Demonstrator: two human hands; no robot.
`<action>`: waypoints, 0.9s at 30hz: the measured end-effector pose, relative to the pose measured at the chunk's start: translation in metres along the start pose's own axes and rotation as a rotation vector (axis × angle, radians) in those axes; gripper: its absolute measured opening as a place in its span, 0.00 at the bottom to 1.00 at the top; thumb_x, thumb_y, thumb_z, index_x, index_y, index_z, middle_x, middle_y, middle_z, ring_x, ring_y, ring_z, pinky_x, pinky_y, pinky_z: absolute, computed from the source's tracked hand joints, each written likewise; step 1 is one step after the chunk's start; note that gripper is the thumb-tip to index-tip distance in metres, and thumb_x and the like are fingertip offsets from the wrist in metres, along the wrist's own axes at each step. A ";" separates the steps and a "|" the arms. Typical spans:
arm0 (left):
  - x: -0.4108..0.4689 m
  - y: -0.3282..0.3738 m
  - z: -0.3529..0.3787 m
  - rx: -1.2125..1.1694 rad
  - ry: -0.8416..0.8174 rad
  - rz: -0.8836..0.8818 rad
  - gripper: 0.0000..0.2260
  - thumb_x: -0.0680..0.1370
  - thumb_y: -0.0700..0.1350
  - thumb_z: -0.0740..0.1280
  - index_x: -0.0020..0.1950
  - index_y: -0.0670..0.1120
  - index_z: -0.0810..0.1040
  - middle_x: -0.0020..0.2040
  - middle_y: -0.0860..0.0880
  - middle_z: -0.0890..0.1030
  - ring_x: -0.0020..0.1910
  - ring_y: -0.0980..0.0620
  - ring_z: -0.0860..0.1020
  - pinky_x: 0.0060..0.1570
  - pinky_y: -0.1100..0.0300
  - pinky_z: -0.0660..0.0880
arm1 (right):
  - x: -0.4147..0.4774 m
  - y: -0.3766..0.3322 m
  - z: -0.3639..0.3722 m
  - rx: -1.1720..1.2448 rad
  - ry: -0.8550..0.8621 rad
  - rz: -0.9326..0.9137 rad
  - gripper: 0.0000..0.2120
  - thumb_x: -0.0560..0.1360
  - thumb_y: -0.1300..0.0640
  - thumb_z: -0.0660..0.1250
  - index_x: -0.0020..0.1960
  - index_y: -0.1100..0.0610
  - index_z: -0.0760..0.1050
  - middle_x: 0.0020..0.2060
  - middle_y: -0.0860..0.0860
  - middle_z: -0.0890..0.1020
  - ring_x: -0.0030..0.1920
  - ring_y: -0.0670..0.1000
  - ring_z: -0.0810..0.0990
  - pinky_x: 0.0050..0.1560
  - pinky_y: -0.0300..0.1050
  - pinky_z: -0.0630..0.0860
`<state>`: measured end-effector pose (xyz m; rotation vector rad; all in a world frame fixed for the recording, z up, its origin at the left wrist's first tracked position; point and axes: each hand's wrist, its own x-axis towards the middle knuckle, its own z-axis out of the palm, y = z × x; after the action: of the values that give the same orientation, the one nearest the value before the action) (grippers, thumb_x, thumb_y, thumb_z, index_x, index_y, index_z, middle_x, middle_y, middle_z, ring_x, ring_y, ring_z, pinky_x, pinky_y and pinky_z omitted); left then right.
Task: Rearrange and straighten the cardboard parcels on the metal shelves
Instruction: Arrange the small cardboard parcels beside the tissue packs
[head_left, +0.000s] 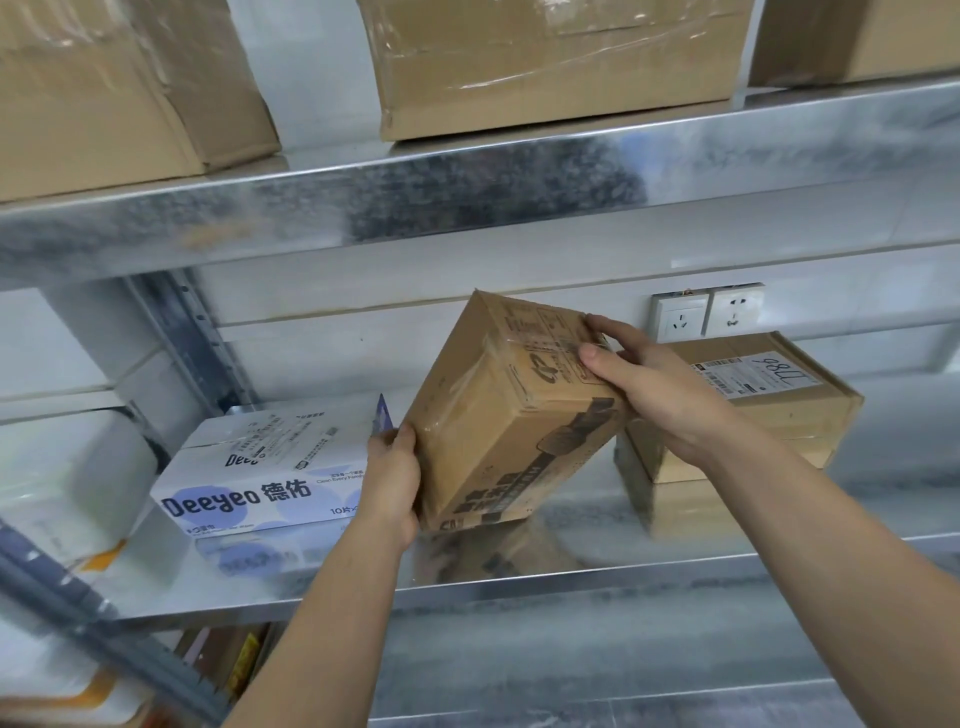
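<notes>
- A parcel set askew on the slick metal shelf (597, 584) could be slid off.
- The tilted brown parcel (498, 415) is held between the white Deeyeo box (260, 467) and the labelled parcel (779, 405); either could be knocked.
- Its lower corner is gripped by the left hand (392, 480), its top edge by the right hand (654, 387); taped faces could slip.

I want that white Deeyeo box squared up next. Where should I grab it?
Probably by its two short ends, reaching in from the front: the white box lies flat, long side facing out, too wide for a one-handed grip.
</notes>
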<state>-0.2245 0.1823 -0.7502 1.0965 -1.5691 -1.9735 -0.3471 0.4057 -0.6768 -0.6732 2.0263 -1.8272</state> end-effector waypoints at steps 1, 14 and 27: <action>0.002 -0.002 0.001 0.010 0.001 -0.004 0.12 0.86 0.53 0.57 0.65 0.50 0.69 0.58 0.47 0.79 0.56 0.46 0.79 0.56 0.48 0.78 | 0.000 0.000 0.000 0.029 0.003 -0.003 0.18 0.79 0.48 0.70 0.67 0.39 0.73 0.59 0.55 0.84 0.54 0.52 0.86 0.55 0.44 0.78; -0.019 -0.003 0.022 0.109 -0.113 -0.017 0.14 0.82 0.43 0.58 0.41 0.49 0.79 0.40 0.45 0.84 0.46 0.44 0.77 0.49 0.55 0.74 | -0.001 -0.008 0.009 0.160 -0.058 0.065 0.16 0.83 0.54 0.64 0.70 0.44 0.74 0.46 0.51 0.86 0.43 0.46 0.83 0.42 0.41 0.75; -0.032 0.029 0.019 -0.005 -0.136 0.023 0.12 0.83 0.52 0.61 0.43 0.54 0.80 0.43 0.49 0.83 0.47 0.45 0.77 0.38 0.56 0.71 | 0.004 0.000 0.020 0.141 -0.034 0.084 0.15 0.82 0.50 0.66 0.69 0.47 0.74 0.50 0.53 0.84 0.51 0.52 0.79 0.50 0.48 0.75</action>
<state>-0.2235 0.2085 -0.7107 0.9563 -1.6360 -2.0738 -0.3397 0.3869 -0.6793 -0.5669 1.8546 -1.8757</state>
